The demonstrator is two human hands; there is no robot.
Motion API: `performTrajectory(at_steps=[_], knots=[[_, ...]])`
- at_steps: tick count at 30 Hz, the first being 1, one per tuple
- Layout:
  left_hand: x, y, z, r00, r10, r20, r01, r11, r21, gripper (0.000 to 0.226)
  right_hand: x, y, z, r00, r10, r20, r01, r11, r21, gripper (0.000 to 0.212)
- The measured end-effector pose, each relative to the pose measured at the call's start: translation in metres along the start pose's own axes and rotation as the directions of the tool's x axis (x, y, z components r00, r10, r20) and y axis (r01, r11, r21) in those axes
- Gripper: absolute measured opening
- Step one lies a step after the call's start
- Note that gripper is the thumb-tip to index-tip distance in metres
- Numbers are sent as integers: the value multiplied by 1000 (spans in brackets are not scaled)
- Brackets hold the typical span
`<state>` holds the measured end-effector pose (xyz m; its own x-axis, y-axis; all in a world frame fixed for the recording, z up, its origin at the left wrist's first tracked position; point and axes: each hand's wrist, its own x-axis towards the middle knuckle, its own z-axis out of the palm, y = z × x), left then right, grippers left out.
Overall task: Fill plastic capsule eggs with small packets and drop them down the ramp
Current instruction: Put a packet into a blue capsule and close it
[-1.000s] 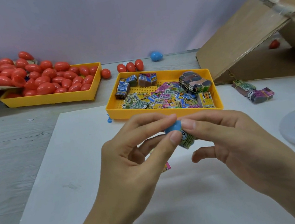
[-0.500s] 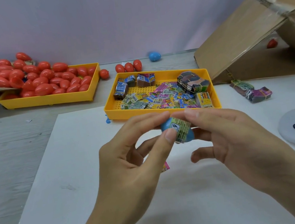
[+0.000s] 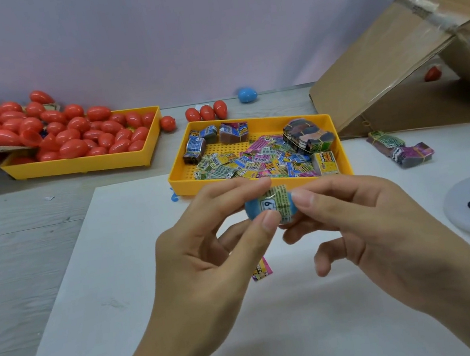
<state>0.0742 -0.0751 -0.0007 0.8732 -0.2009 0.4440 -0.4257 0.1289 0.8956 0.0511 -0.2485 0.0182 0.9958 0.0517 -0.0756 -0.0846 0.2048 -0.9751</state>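
Blue capsule egg is hovering just in front of the packet tray, a green packet showing a "9" wrapped against it. Left hand is reaching in palm-up, thumb and forefinger pinching egg and packet together. Right hand is meeting it, fingertips curling on the egg's other end. Red eggs are filling another tray far left.

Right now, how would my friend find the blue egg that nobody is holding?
Start at the packet tray in the middle, then look behind it to the back wall. A row of three red eggs stands there, and the blue egg lies just right of them. It is the only blue one lying on the table.
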Motion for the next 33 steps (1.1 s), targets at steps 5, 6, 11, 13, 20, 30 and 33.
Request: performTrajectory(at_steps=[5, 6, 11, 13, 20, 30, 33], knots=[[-2, -6, -2, 999, 25, 36, -25, 1000, 3, 30, 1, -3, -1, 1000, 14, 10, -14, 1000, -20, 27], [-2, -7, -2, 999, 26, 40, -26, 1000, 0, 35, 1, -3, -2, 1000, 18, 25, -17, 1000, -20, 30], [-4, -7, -2, 995, 48, 86, -47, 999, -8, 73, 1, 1, -3, 987, -163, 0, 162, 981, -105, 24], [-4, -6, -2, 998, -21, 66, 23, 999, -29, 67, 1, 5, -4, 941, -336, -28, 316, 907, -280, 28], [2, 0, -6, 995, -92, 31, 94, 992, -84, 20, -2, 13, -2, 822, -557, 117, 546, 713, -440, 57], [0, 3, -6, 996, 75, 50, -72, 996, -59, 78, -2, 3, 2, 973, -230, -14, 228, 970, -83, 37], [0, 3, -8, 997, 82, 12, -80, 993, -91, 77, -3, 2, 3, 941, -337, -30, 328, 931, -158, 37]])
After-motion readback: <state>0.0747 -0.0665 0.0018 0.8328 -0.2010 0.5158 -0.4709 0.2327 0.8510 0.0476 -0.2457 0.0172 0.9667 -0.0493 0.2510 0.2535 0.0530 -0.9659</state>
